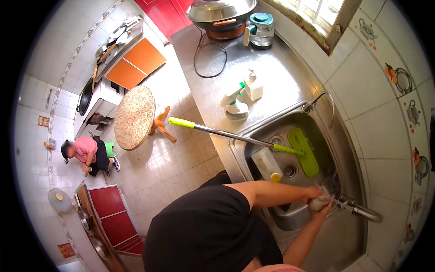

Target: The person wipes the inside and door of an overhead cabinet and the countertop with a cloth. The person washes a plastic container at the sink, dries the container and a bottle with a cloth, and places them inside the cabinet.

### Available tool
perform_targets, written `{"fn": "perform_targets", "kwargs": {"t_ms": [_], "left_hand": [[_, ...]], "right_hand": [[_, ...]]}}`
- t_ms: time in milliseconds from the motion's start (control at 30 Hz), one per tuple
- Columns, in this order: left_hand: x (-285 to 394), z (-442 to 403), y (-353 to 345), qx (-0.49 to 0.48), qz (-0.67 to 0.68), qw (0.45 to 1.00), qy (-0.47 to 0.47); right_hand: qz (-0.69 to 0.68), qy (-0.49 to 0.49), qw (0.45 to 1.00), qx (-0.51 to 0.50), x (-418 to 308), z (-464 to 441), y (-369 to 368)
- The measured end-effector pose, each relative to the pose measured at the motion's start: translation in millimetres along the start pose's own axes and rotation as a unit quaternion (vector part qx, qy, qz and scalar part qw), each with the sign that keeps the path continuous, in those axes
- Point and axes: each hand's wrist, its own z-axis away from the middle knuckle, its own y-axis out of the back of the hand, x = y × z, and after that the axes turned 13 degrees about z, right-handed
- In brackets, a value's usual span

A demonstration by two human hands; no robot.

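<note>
Left hand and right hand grip a wadded greyish cloth near the faucet. Squeeze while turning each fold, low over the sink.

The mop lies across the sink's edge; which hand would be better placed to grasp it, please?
Probably the left hand: it is nearer the mop, while the right hand is beyond the grey bundle. Both hands hold that bundle, though.

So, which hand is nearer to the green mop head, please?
Left. The left hand is at the grey item on the side towards the mop head, not touching it; the right hand is on the item's opposite side, farther from it.
</note>
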Motion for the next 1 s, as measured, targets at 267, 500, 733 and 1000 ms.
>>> {"fn": "perform_targets", "kwargs": {"t_ms": [267, 500, 733, 1000], "left_hand": [[-19.4, -78.9, 52.7, 0.023, 0.199, 0.972, 0.127], [-35.0, -52.4, 20.7, 0.072, 0.027, 0.994, -0.084], [-38.2, -66.8, 37.4, -0.023, -0.136, 0.959, -0.247], [-5.9, -43.1, 17.6, 0.063, -0.112, 0.991, -0.039]], "right_hand": [[0.424, 0.408, 0.798, 0.129, 32.7, 17.1, -54.0], [0.256, 0.221, 0.916, 0.214, 25.6, -31.4, -8.2], [0.251, 0.210, 0.927, 0.185, 19.7, -6.3, -45.8], [0.157, 0.122, 0.957, 0.214, 15.3, -12.2, -43.8]]}}
